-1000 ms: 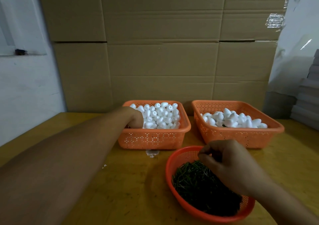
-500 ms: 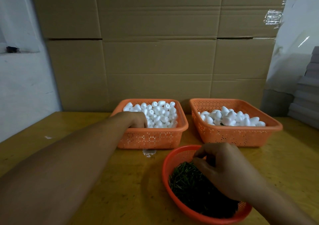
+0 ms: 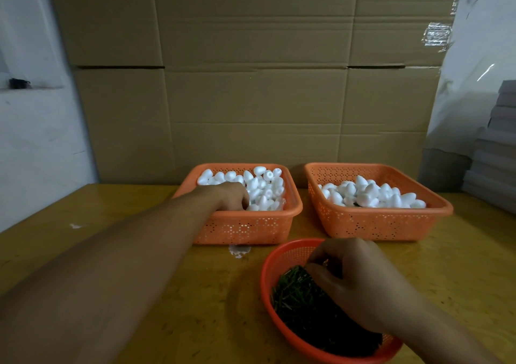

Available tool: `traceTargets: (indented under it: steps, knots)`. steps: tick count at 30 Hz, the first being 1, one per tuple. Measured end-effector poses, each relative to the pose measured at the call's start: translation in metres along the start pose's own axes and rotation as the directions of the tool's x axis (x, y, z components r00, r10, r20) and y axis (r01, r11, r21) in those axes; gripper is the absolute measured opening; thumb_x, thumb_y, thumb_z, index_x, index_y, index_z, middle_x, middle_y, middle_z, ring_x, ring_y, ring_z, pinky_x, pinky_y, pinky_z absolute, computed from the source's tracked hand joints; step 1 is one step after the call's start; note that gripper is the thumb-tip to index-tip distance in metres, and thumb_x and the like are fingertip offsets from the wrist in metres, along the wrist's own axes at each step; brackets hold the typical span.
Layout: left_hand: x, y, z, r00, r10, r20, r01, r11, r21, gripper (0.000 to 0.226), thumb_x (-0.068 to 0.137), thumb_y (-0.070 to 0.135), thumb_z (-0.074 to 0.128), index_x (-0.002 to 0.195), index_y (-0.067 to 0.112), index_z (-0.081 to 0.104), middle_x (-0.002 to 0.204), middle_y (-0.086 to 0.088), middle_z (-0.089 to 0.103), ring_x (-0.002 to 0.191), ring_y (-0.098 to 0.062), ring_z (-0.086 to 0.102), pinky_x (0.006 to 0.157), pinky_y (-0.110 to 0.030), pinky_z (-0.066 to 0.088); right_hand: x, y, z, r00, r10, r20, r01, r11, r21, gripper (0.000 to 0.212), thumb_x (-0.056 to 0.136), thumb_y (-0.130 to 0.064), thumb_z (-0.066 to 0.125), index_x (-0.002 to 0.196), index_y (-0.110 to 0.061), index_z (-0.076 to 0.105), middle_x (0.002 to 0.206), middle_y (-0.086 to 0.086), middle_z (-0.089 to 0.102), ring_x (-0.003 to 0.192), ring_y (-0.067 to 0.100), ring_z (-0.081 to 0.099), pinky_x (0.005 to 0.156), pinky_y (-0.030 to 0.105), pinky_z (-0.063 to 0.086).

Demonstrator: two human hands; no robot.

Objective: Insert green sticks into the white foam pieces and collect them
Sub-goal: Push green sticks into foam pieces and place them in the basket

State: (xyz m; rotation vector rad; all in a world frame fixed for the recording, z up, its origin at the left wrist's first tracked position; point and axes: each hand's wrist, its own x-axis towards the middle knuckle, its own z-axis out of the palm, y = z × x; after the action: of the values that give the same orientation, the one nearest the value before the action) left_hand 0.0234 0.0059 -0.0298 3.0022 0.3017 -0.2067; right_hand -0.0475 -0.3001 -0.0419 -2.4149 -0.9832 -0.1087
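White foam pieces fill the left orange basket. My left hand reaches into that basket, fingers curled down among the foam; whether they hold a piece is hidden. More white foam pieces lie in the right orange basket. Near me a round orange basket holds a heap of green sticks. My right hand is over the sticks with fingertips bent into the heap, and its grip is hidden.
Everything stands on a yellow wooden table. A wall of cardboard boxes rises right behind the baskets. A stack of grey sheets sits at the far right, and a white scrap lies in front of the left basket.
My left hand has sunk a little deeper among the foam pieces. My right hand has lowered into the green sticks. The view has shifted slightly.
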Motion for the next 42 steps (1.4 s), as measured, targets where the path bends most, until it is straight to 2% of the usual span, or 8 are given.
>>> traceTargets:
  steps: [10, 13, 17, 24, 27, 32, 37, 42]
  knots:
    - [-0.002, 0.016, -0.002, 0.984, 0.038, -0.173, -0.048, 0.997, -0.057, 0.012, 0.089, 0.039, 0.067, 0.099, 0.033, 0.07, 0.104, 0.013, 0.062, 0.092, -0.007, 0.054, 0.064, -0.024, 0.025, 0.0, -0.003, 0.0, 1.0, -0.004, -0.01, 0.003, 1.0, -0.018, 0.012, 0.091, -0.042, 0.065, 0.094, -0.033, 0.072, 0.081, -0.013, 0.071, 0.073, 0.006, 0.065, 0.07, 0.036, 0.056]
    - [0.0, 0.016, -0.004, 0.985, 0.02, -0.169, -0.068, 0.956, -0.284, 0.017, 0.084, 0.03, 0.076, 0.1, 0.024, 0.07, 0.096, 0.001, 0.073, 0.082, -0.011, 0.067, 0.067, -0.026, 0.048, 0.0, -0.002, -0.001, 1.0, -0.006, -0.012, 0.005, 1.0, -0.025, 0.012, 0.09, -0.041, 0.065, 0.093, -0.033, 0.073, 0.084, -0.014, 0.072, 0.076, 0.005, 0.066, 0.073, 0.037, 0.056]
    - [-0.008, 0.022, -0.013, 0.984, -0.012, -0.178, -0.109, 0.748, -0.654, 0.025, 0.09, 0.019, 0.071, 0.112, 0.02, 0.059, 0.076, -0.005, 0.076, 0.061, -0.01, 0.07, 0.056, -0.023, 0.054, 0.0, -0.002, -0.001, 1.0, 0.0, -0.003, 0.0, 1.0, -0.029, 0.012, 0.091, -0.042, 0.065, 0.094, -0.033, 0.073, 0.083, -0.014, 0.072, 0.075, 0.006, 0.066, 0.072, 0.037, 0.056]
    - [-0.044, 0.046, -0.027, 0.933, -0.034, -0.357, -0.289, 0.519, -0.805, 0.023, 0.103, 0.019, 0.049, 0.107, 0.009, 0.07, 0.07, -0.003, 0.062, 0.055, -0.012, 0.047, 0.054, -0.026, 0.041, 0.0, -0.002, -0.002, 0.999, 0.006, 0.048, -0.003, 0.998, -0.065, 0.015, 0.093, -0.042, 0.063, 0.089, -0.029, 0.072, 0.075, -0.012, 0.068, 0.067, 0.006, 0.062, 0.067, 0.033, 0.055]
    - [-0.065, 0.055, -0.025, 0.96, -0.045, -0.278, -0.254, 0.287, -0.924, 0.036, 0.106, 0.025, 0.046, 0.115, -0.006, 0.061, 0.066, -0.003, 0.055, 0.056, -0.014, 0.044, 0.054, -0.026, 0.036, 0.0, -0.001, -0.001, 0.996, 0.023, 0.087, -0.013, 0.994, -0.11, 0.025, 0.095, -0.039, 0.059, 0.08, -0.02, 0.067, 0.071, -0.004, 0.065, 0.064, 0.012, 0.06, 0.065, 0.038, 0.053]
    - [-0.104, 0.065, -0.015, 0.987, 0.053, -0.15, -0.142, -0.127, -0.982, 0.033, 0.105, 0.037, 0.046, 0.115, 0.01, 0.061, 0.072, -0.005, 0.058, 0.056, -0.014, 0.05, 0.056, -0.026, 0.041, 0.001, -0.001, 0.0, 0.993, 0.033, 0.109, -0.016, 0.989, -0.148, 0.031, 0.096, -0.04, 0.057, 0.079, -0.016, 0.066, 0.071, 0.0, 0.066, 0.065, 0.015, 0.059, 0.065, 0.038, 0.05]
    - [-0.14, 0.074, 0.005, 0.979, 0.122, -0.166, -0.125, -0.285, -0.95, 0.02, 0.094, 0.027, 0.059, 0.106, 0.015, 0.07, 0.078, -0.006, 0.064, 0.063, -0.014, 0.056, 0.06, -0.025, 0.046, 0.0, 0.0, 0.0, 0.991, 0.032, 0.134, -0.01, 0.987, -0.163, 0.032, 0.096, -0.043, 0.058, 0.08, -0.017, 0.067, 0.074, 0.0, 0.068, 0.068, 0.016, 0.061, 0.068, 0.039, 0.053]
    - [-0.161, 0.081, 0.021, 0.968, 0.14, -0.207, -0.159, -0.295, -0.942, 0.02, 0.088, 0.02, 0.062, 0.104, 0.007, 0.065, 0.083, -0.011, 0.065, 0.07, -0.017, 0.059, 0.064, -0.028, 0.049, -0.003, -0.004, -0.002, 0.977, 0.053, 0.206, -0.014, 0.982, -0.187, 0.038, 0.086, -0.064, 0.06, 0.096, -0.03, 0.073, 0.086, -0.006, 0.07, 0.077, 0.01, 0.065, 0.072, 0.034, 0.056]
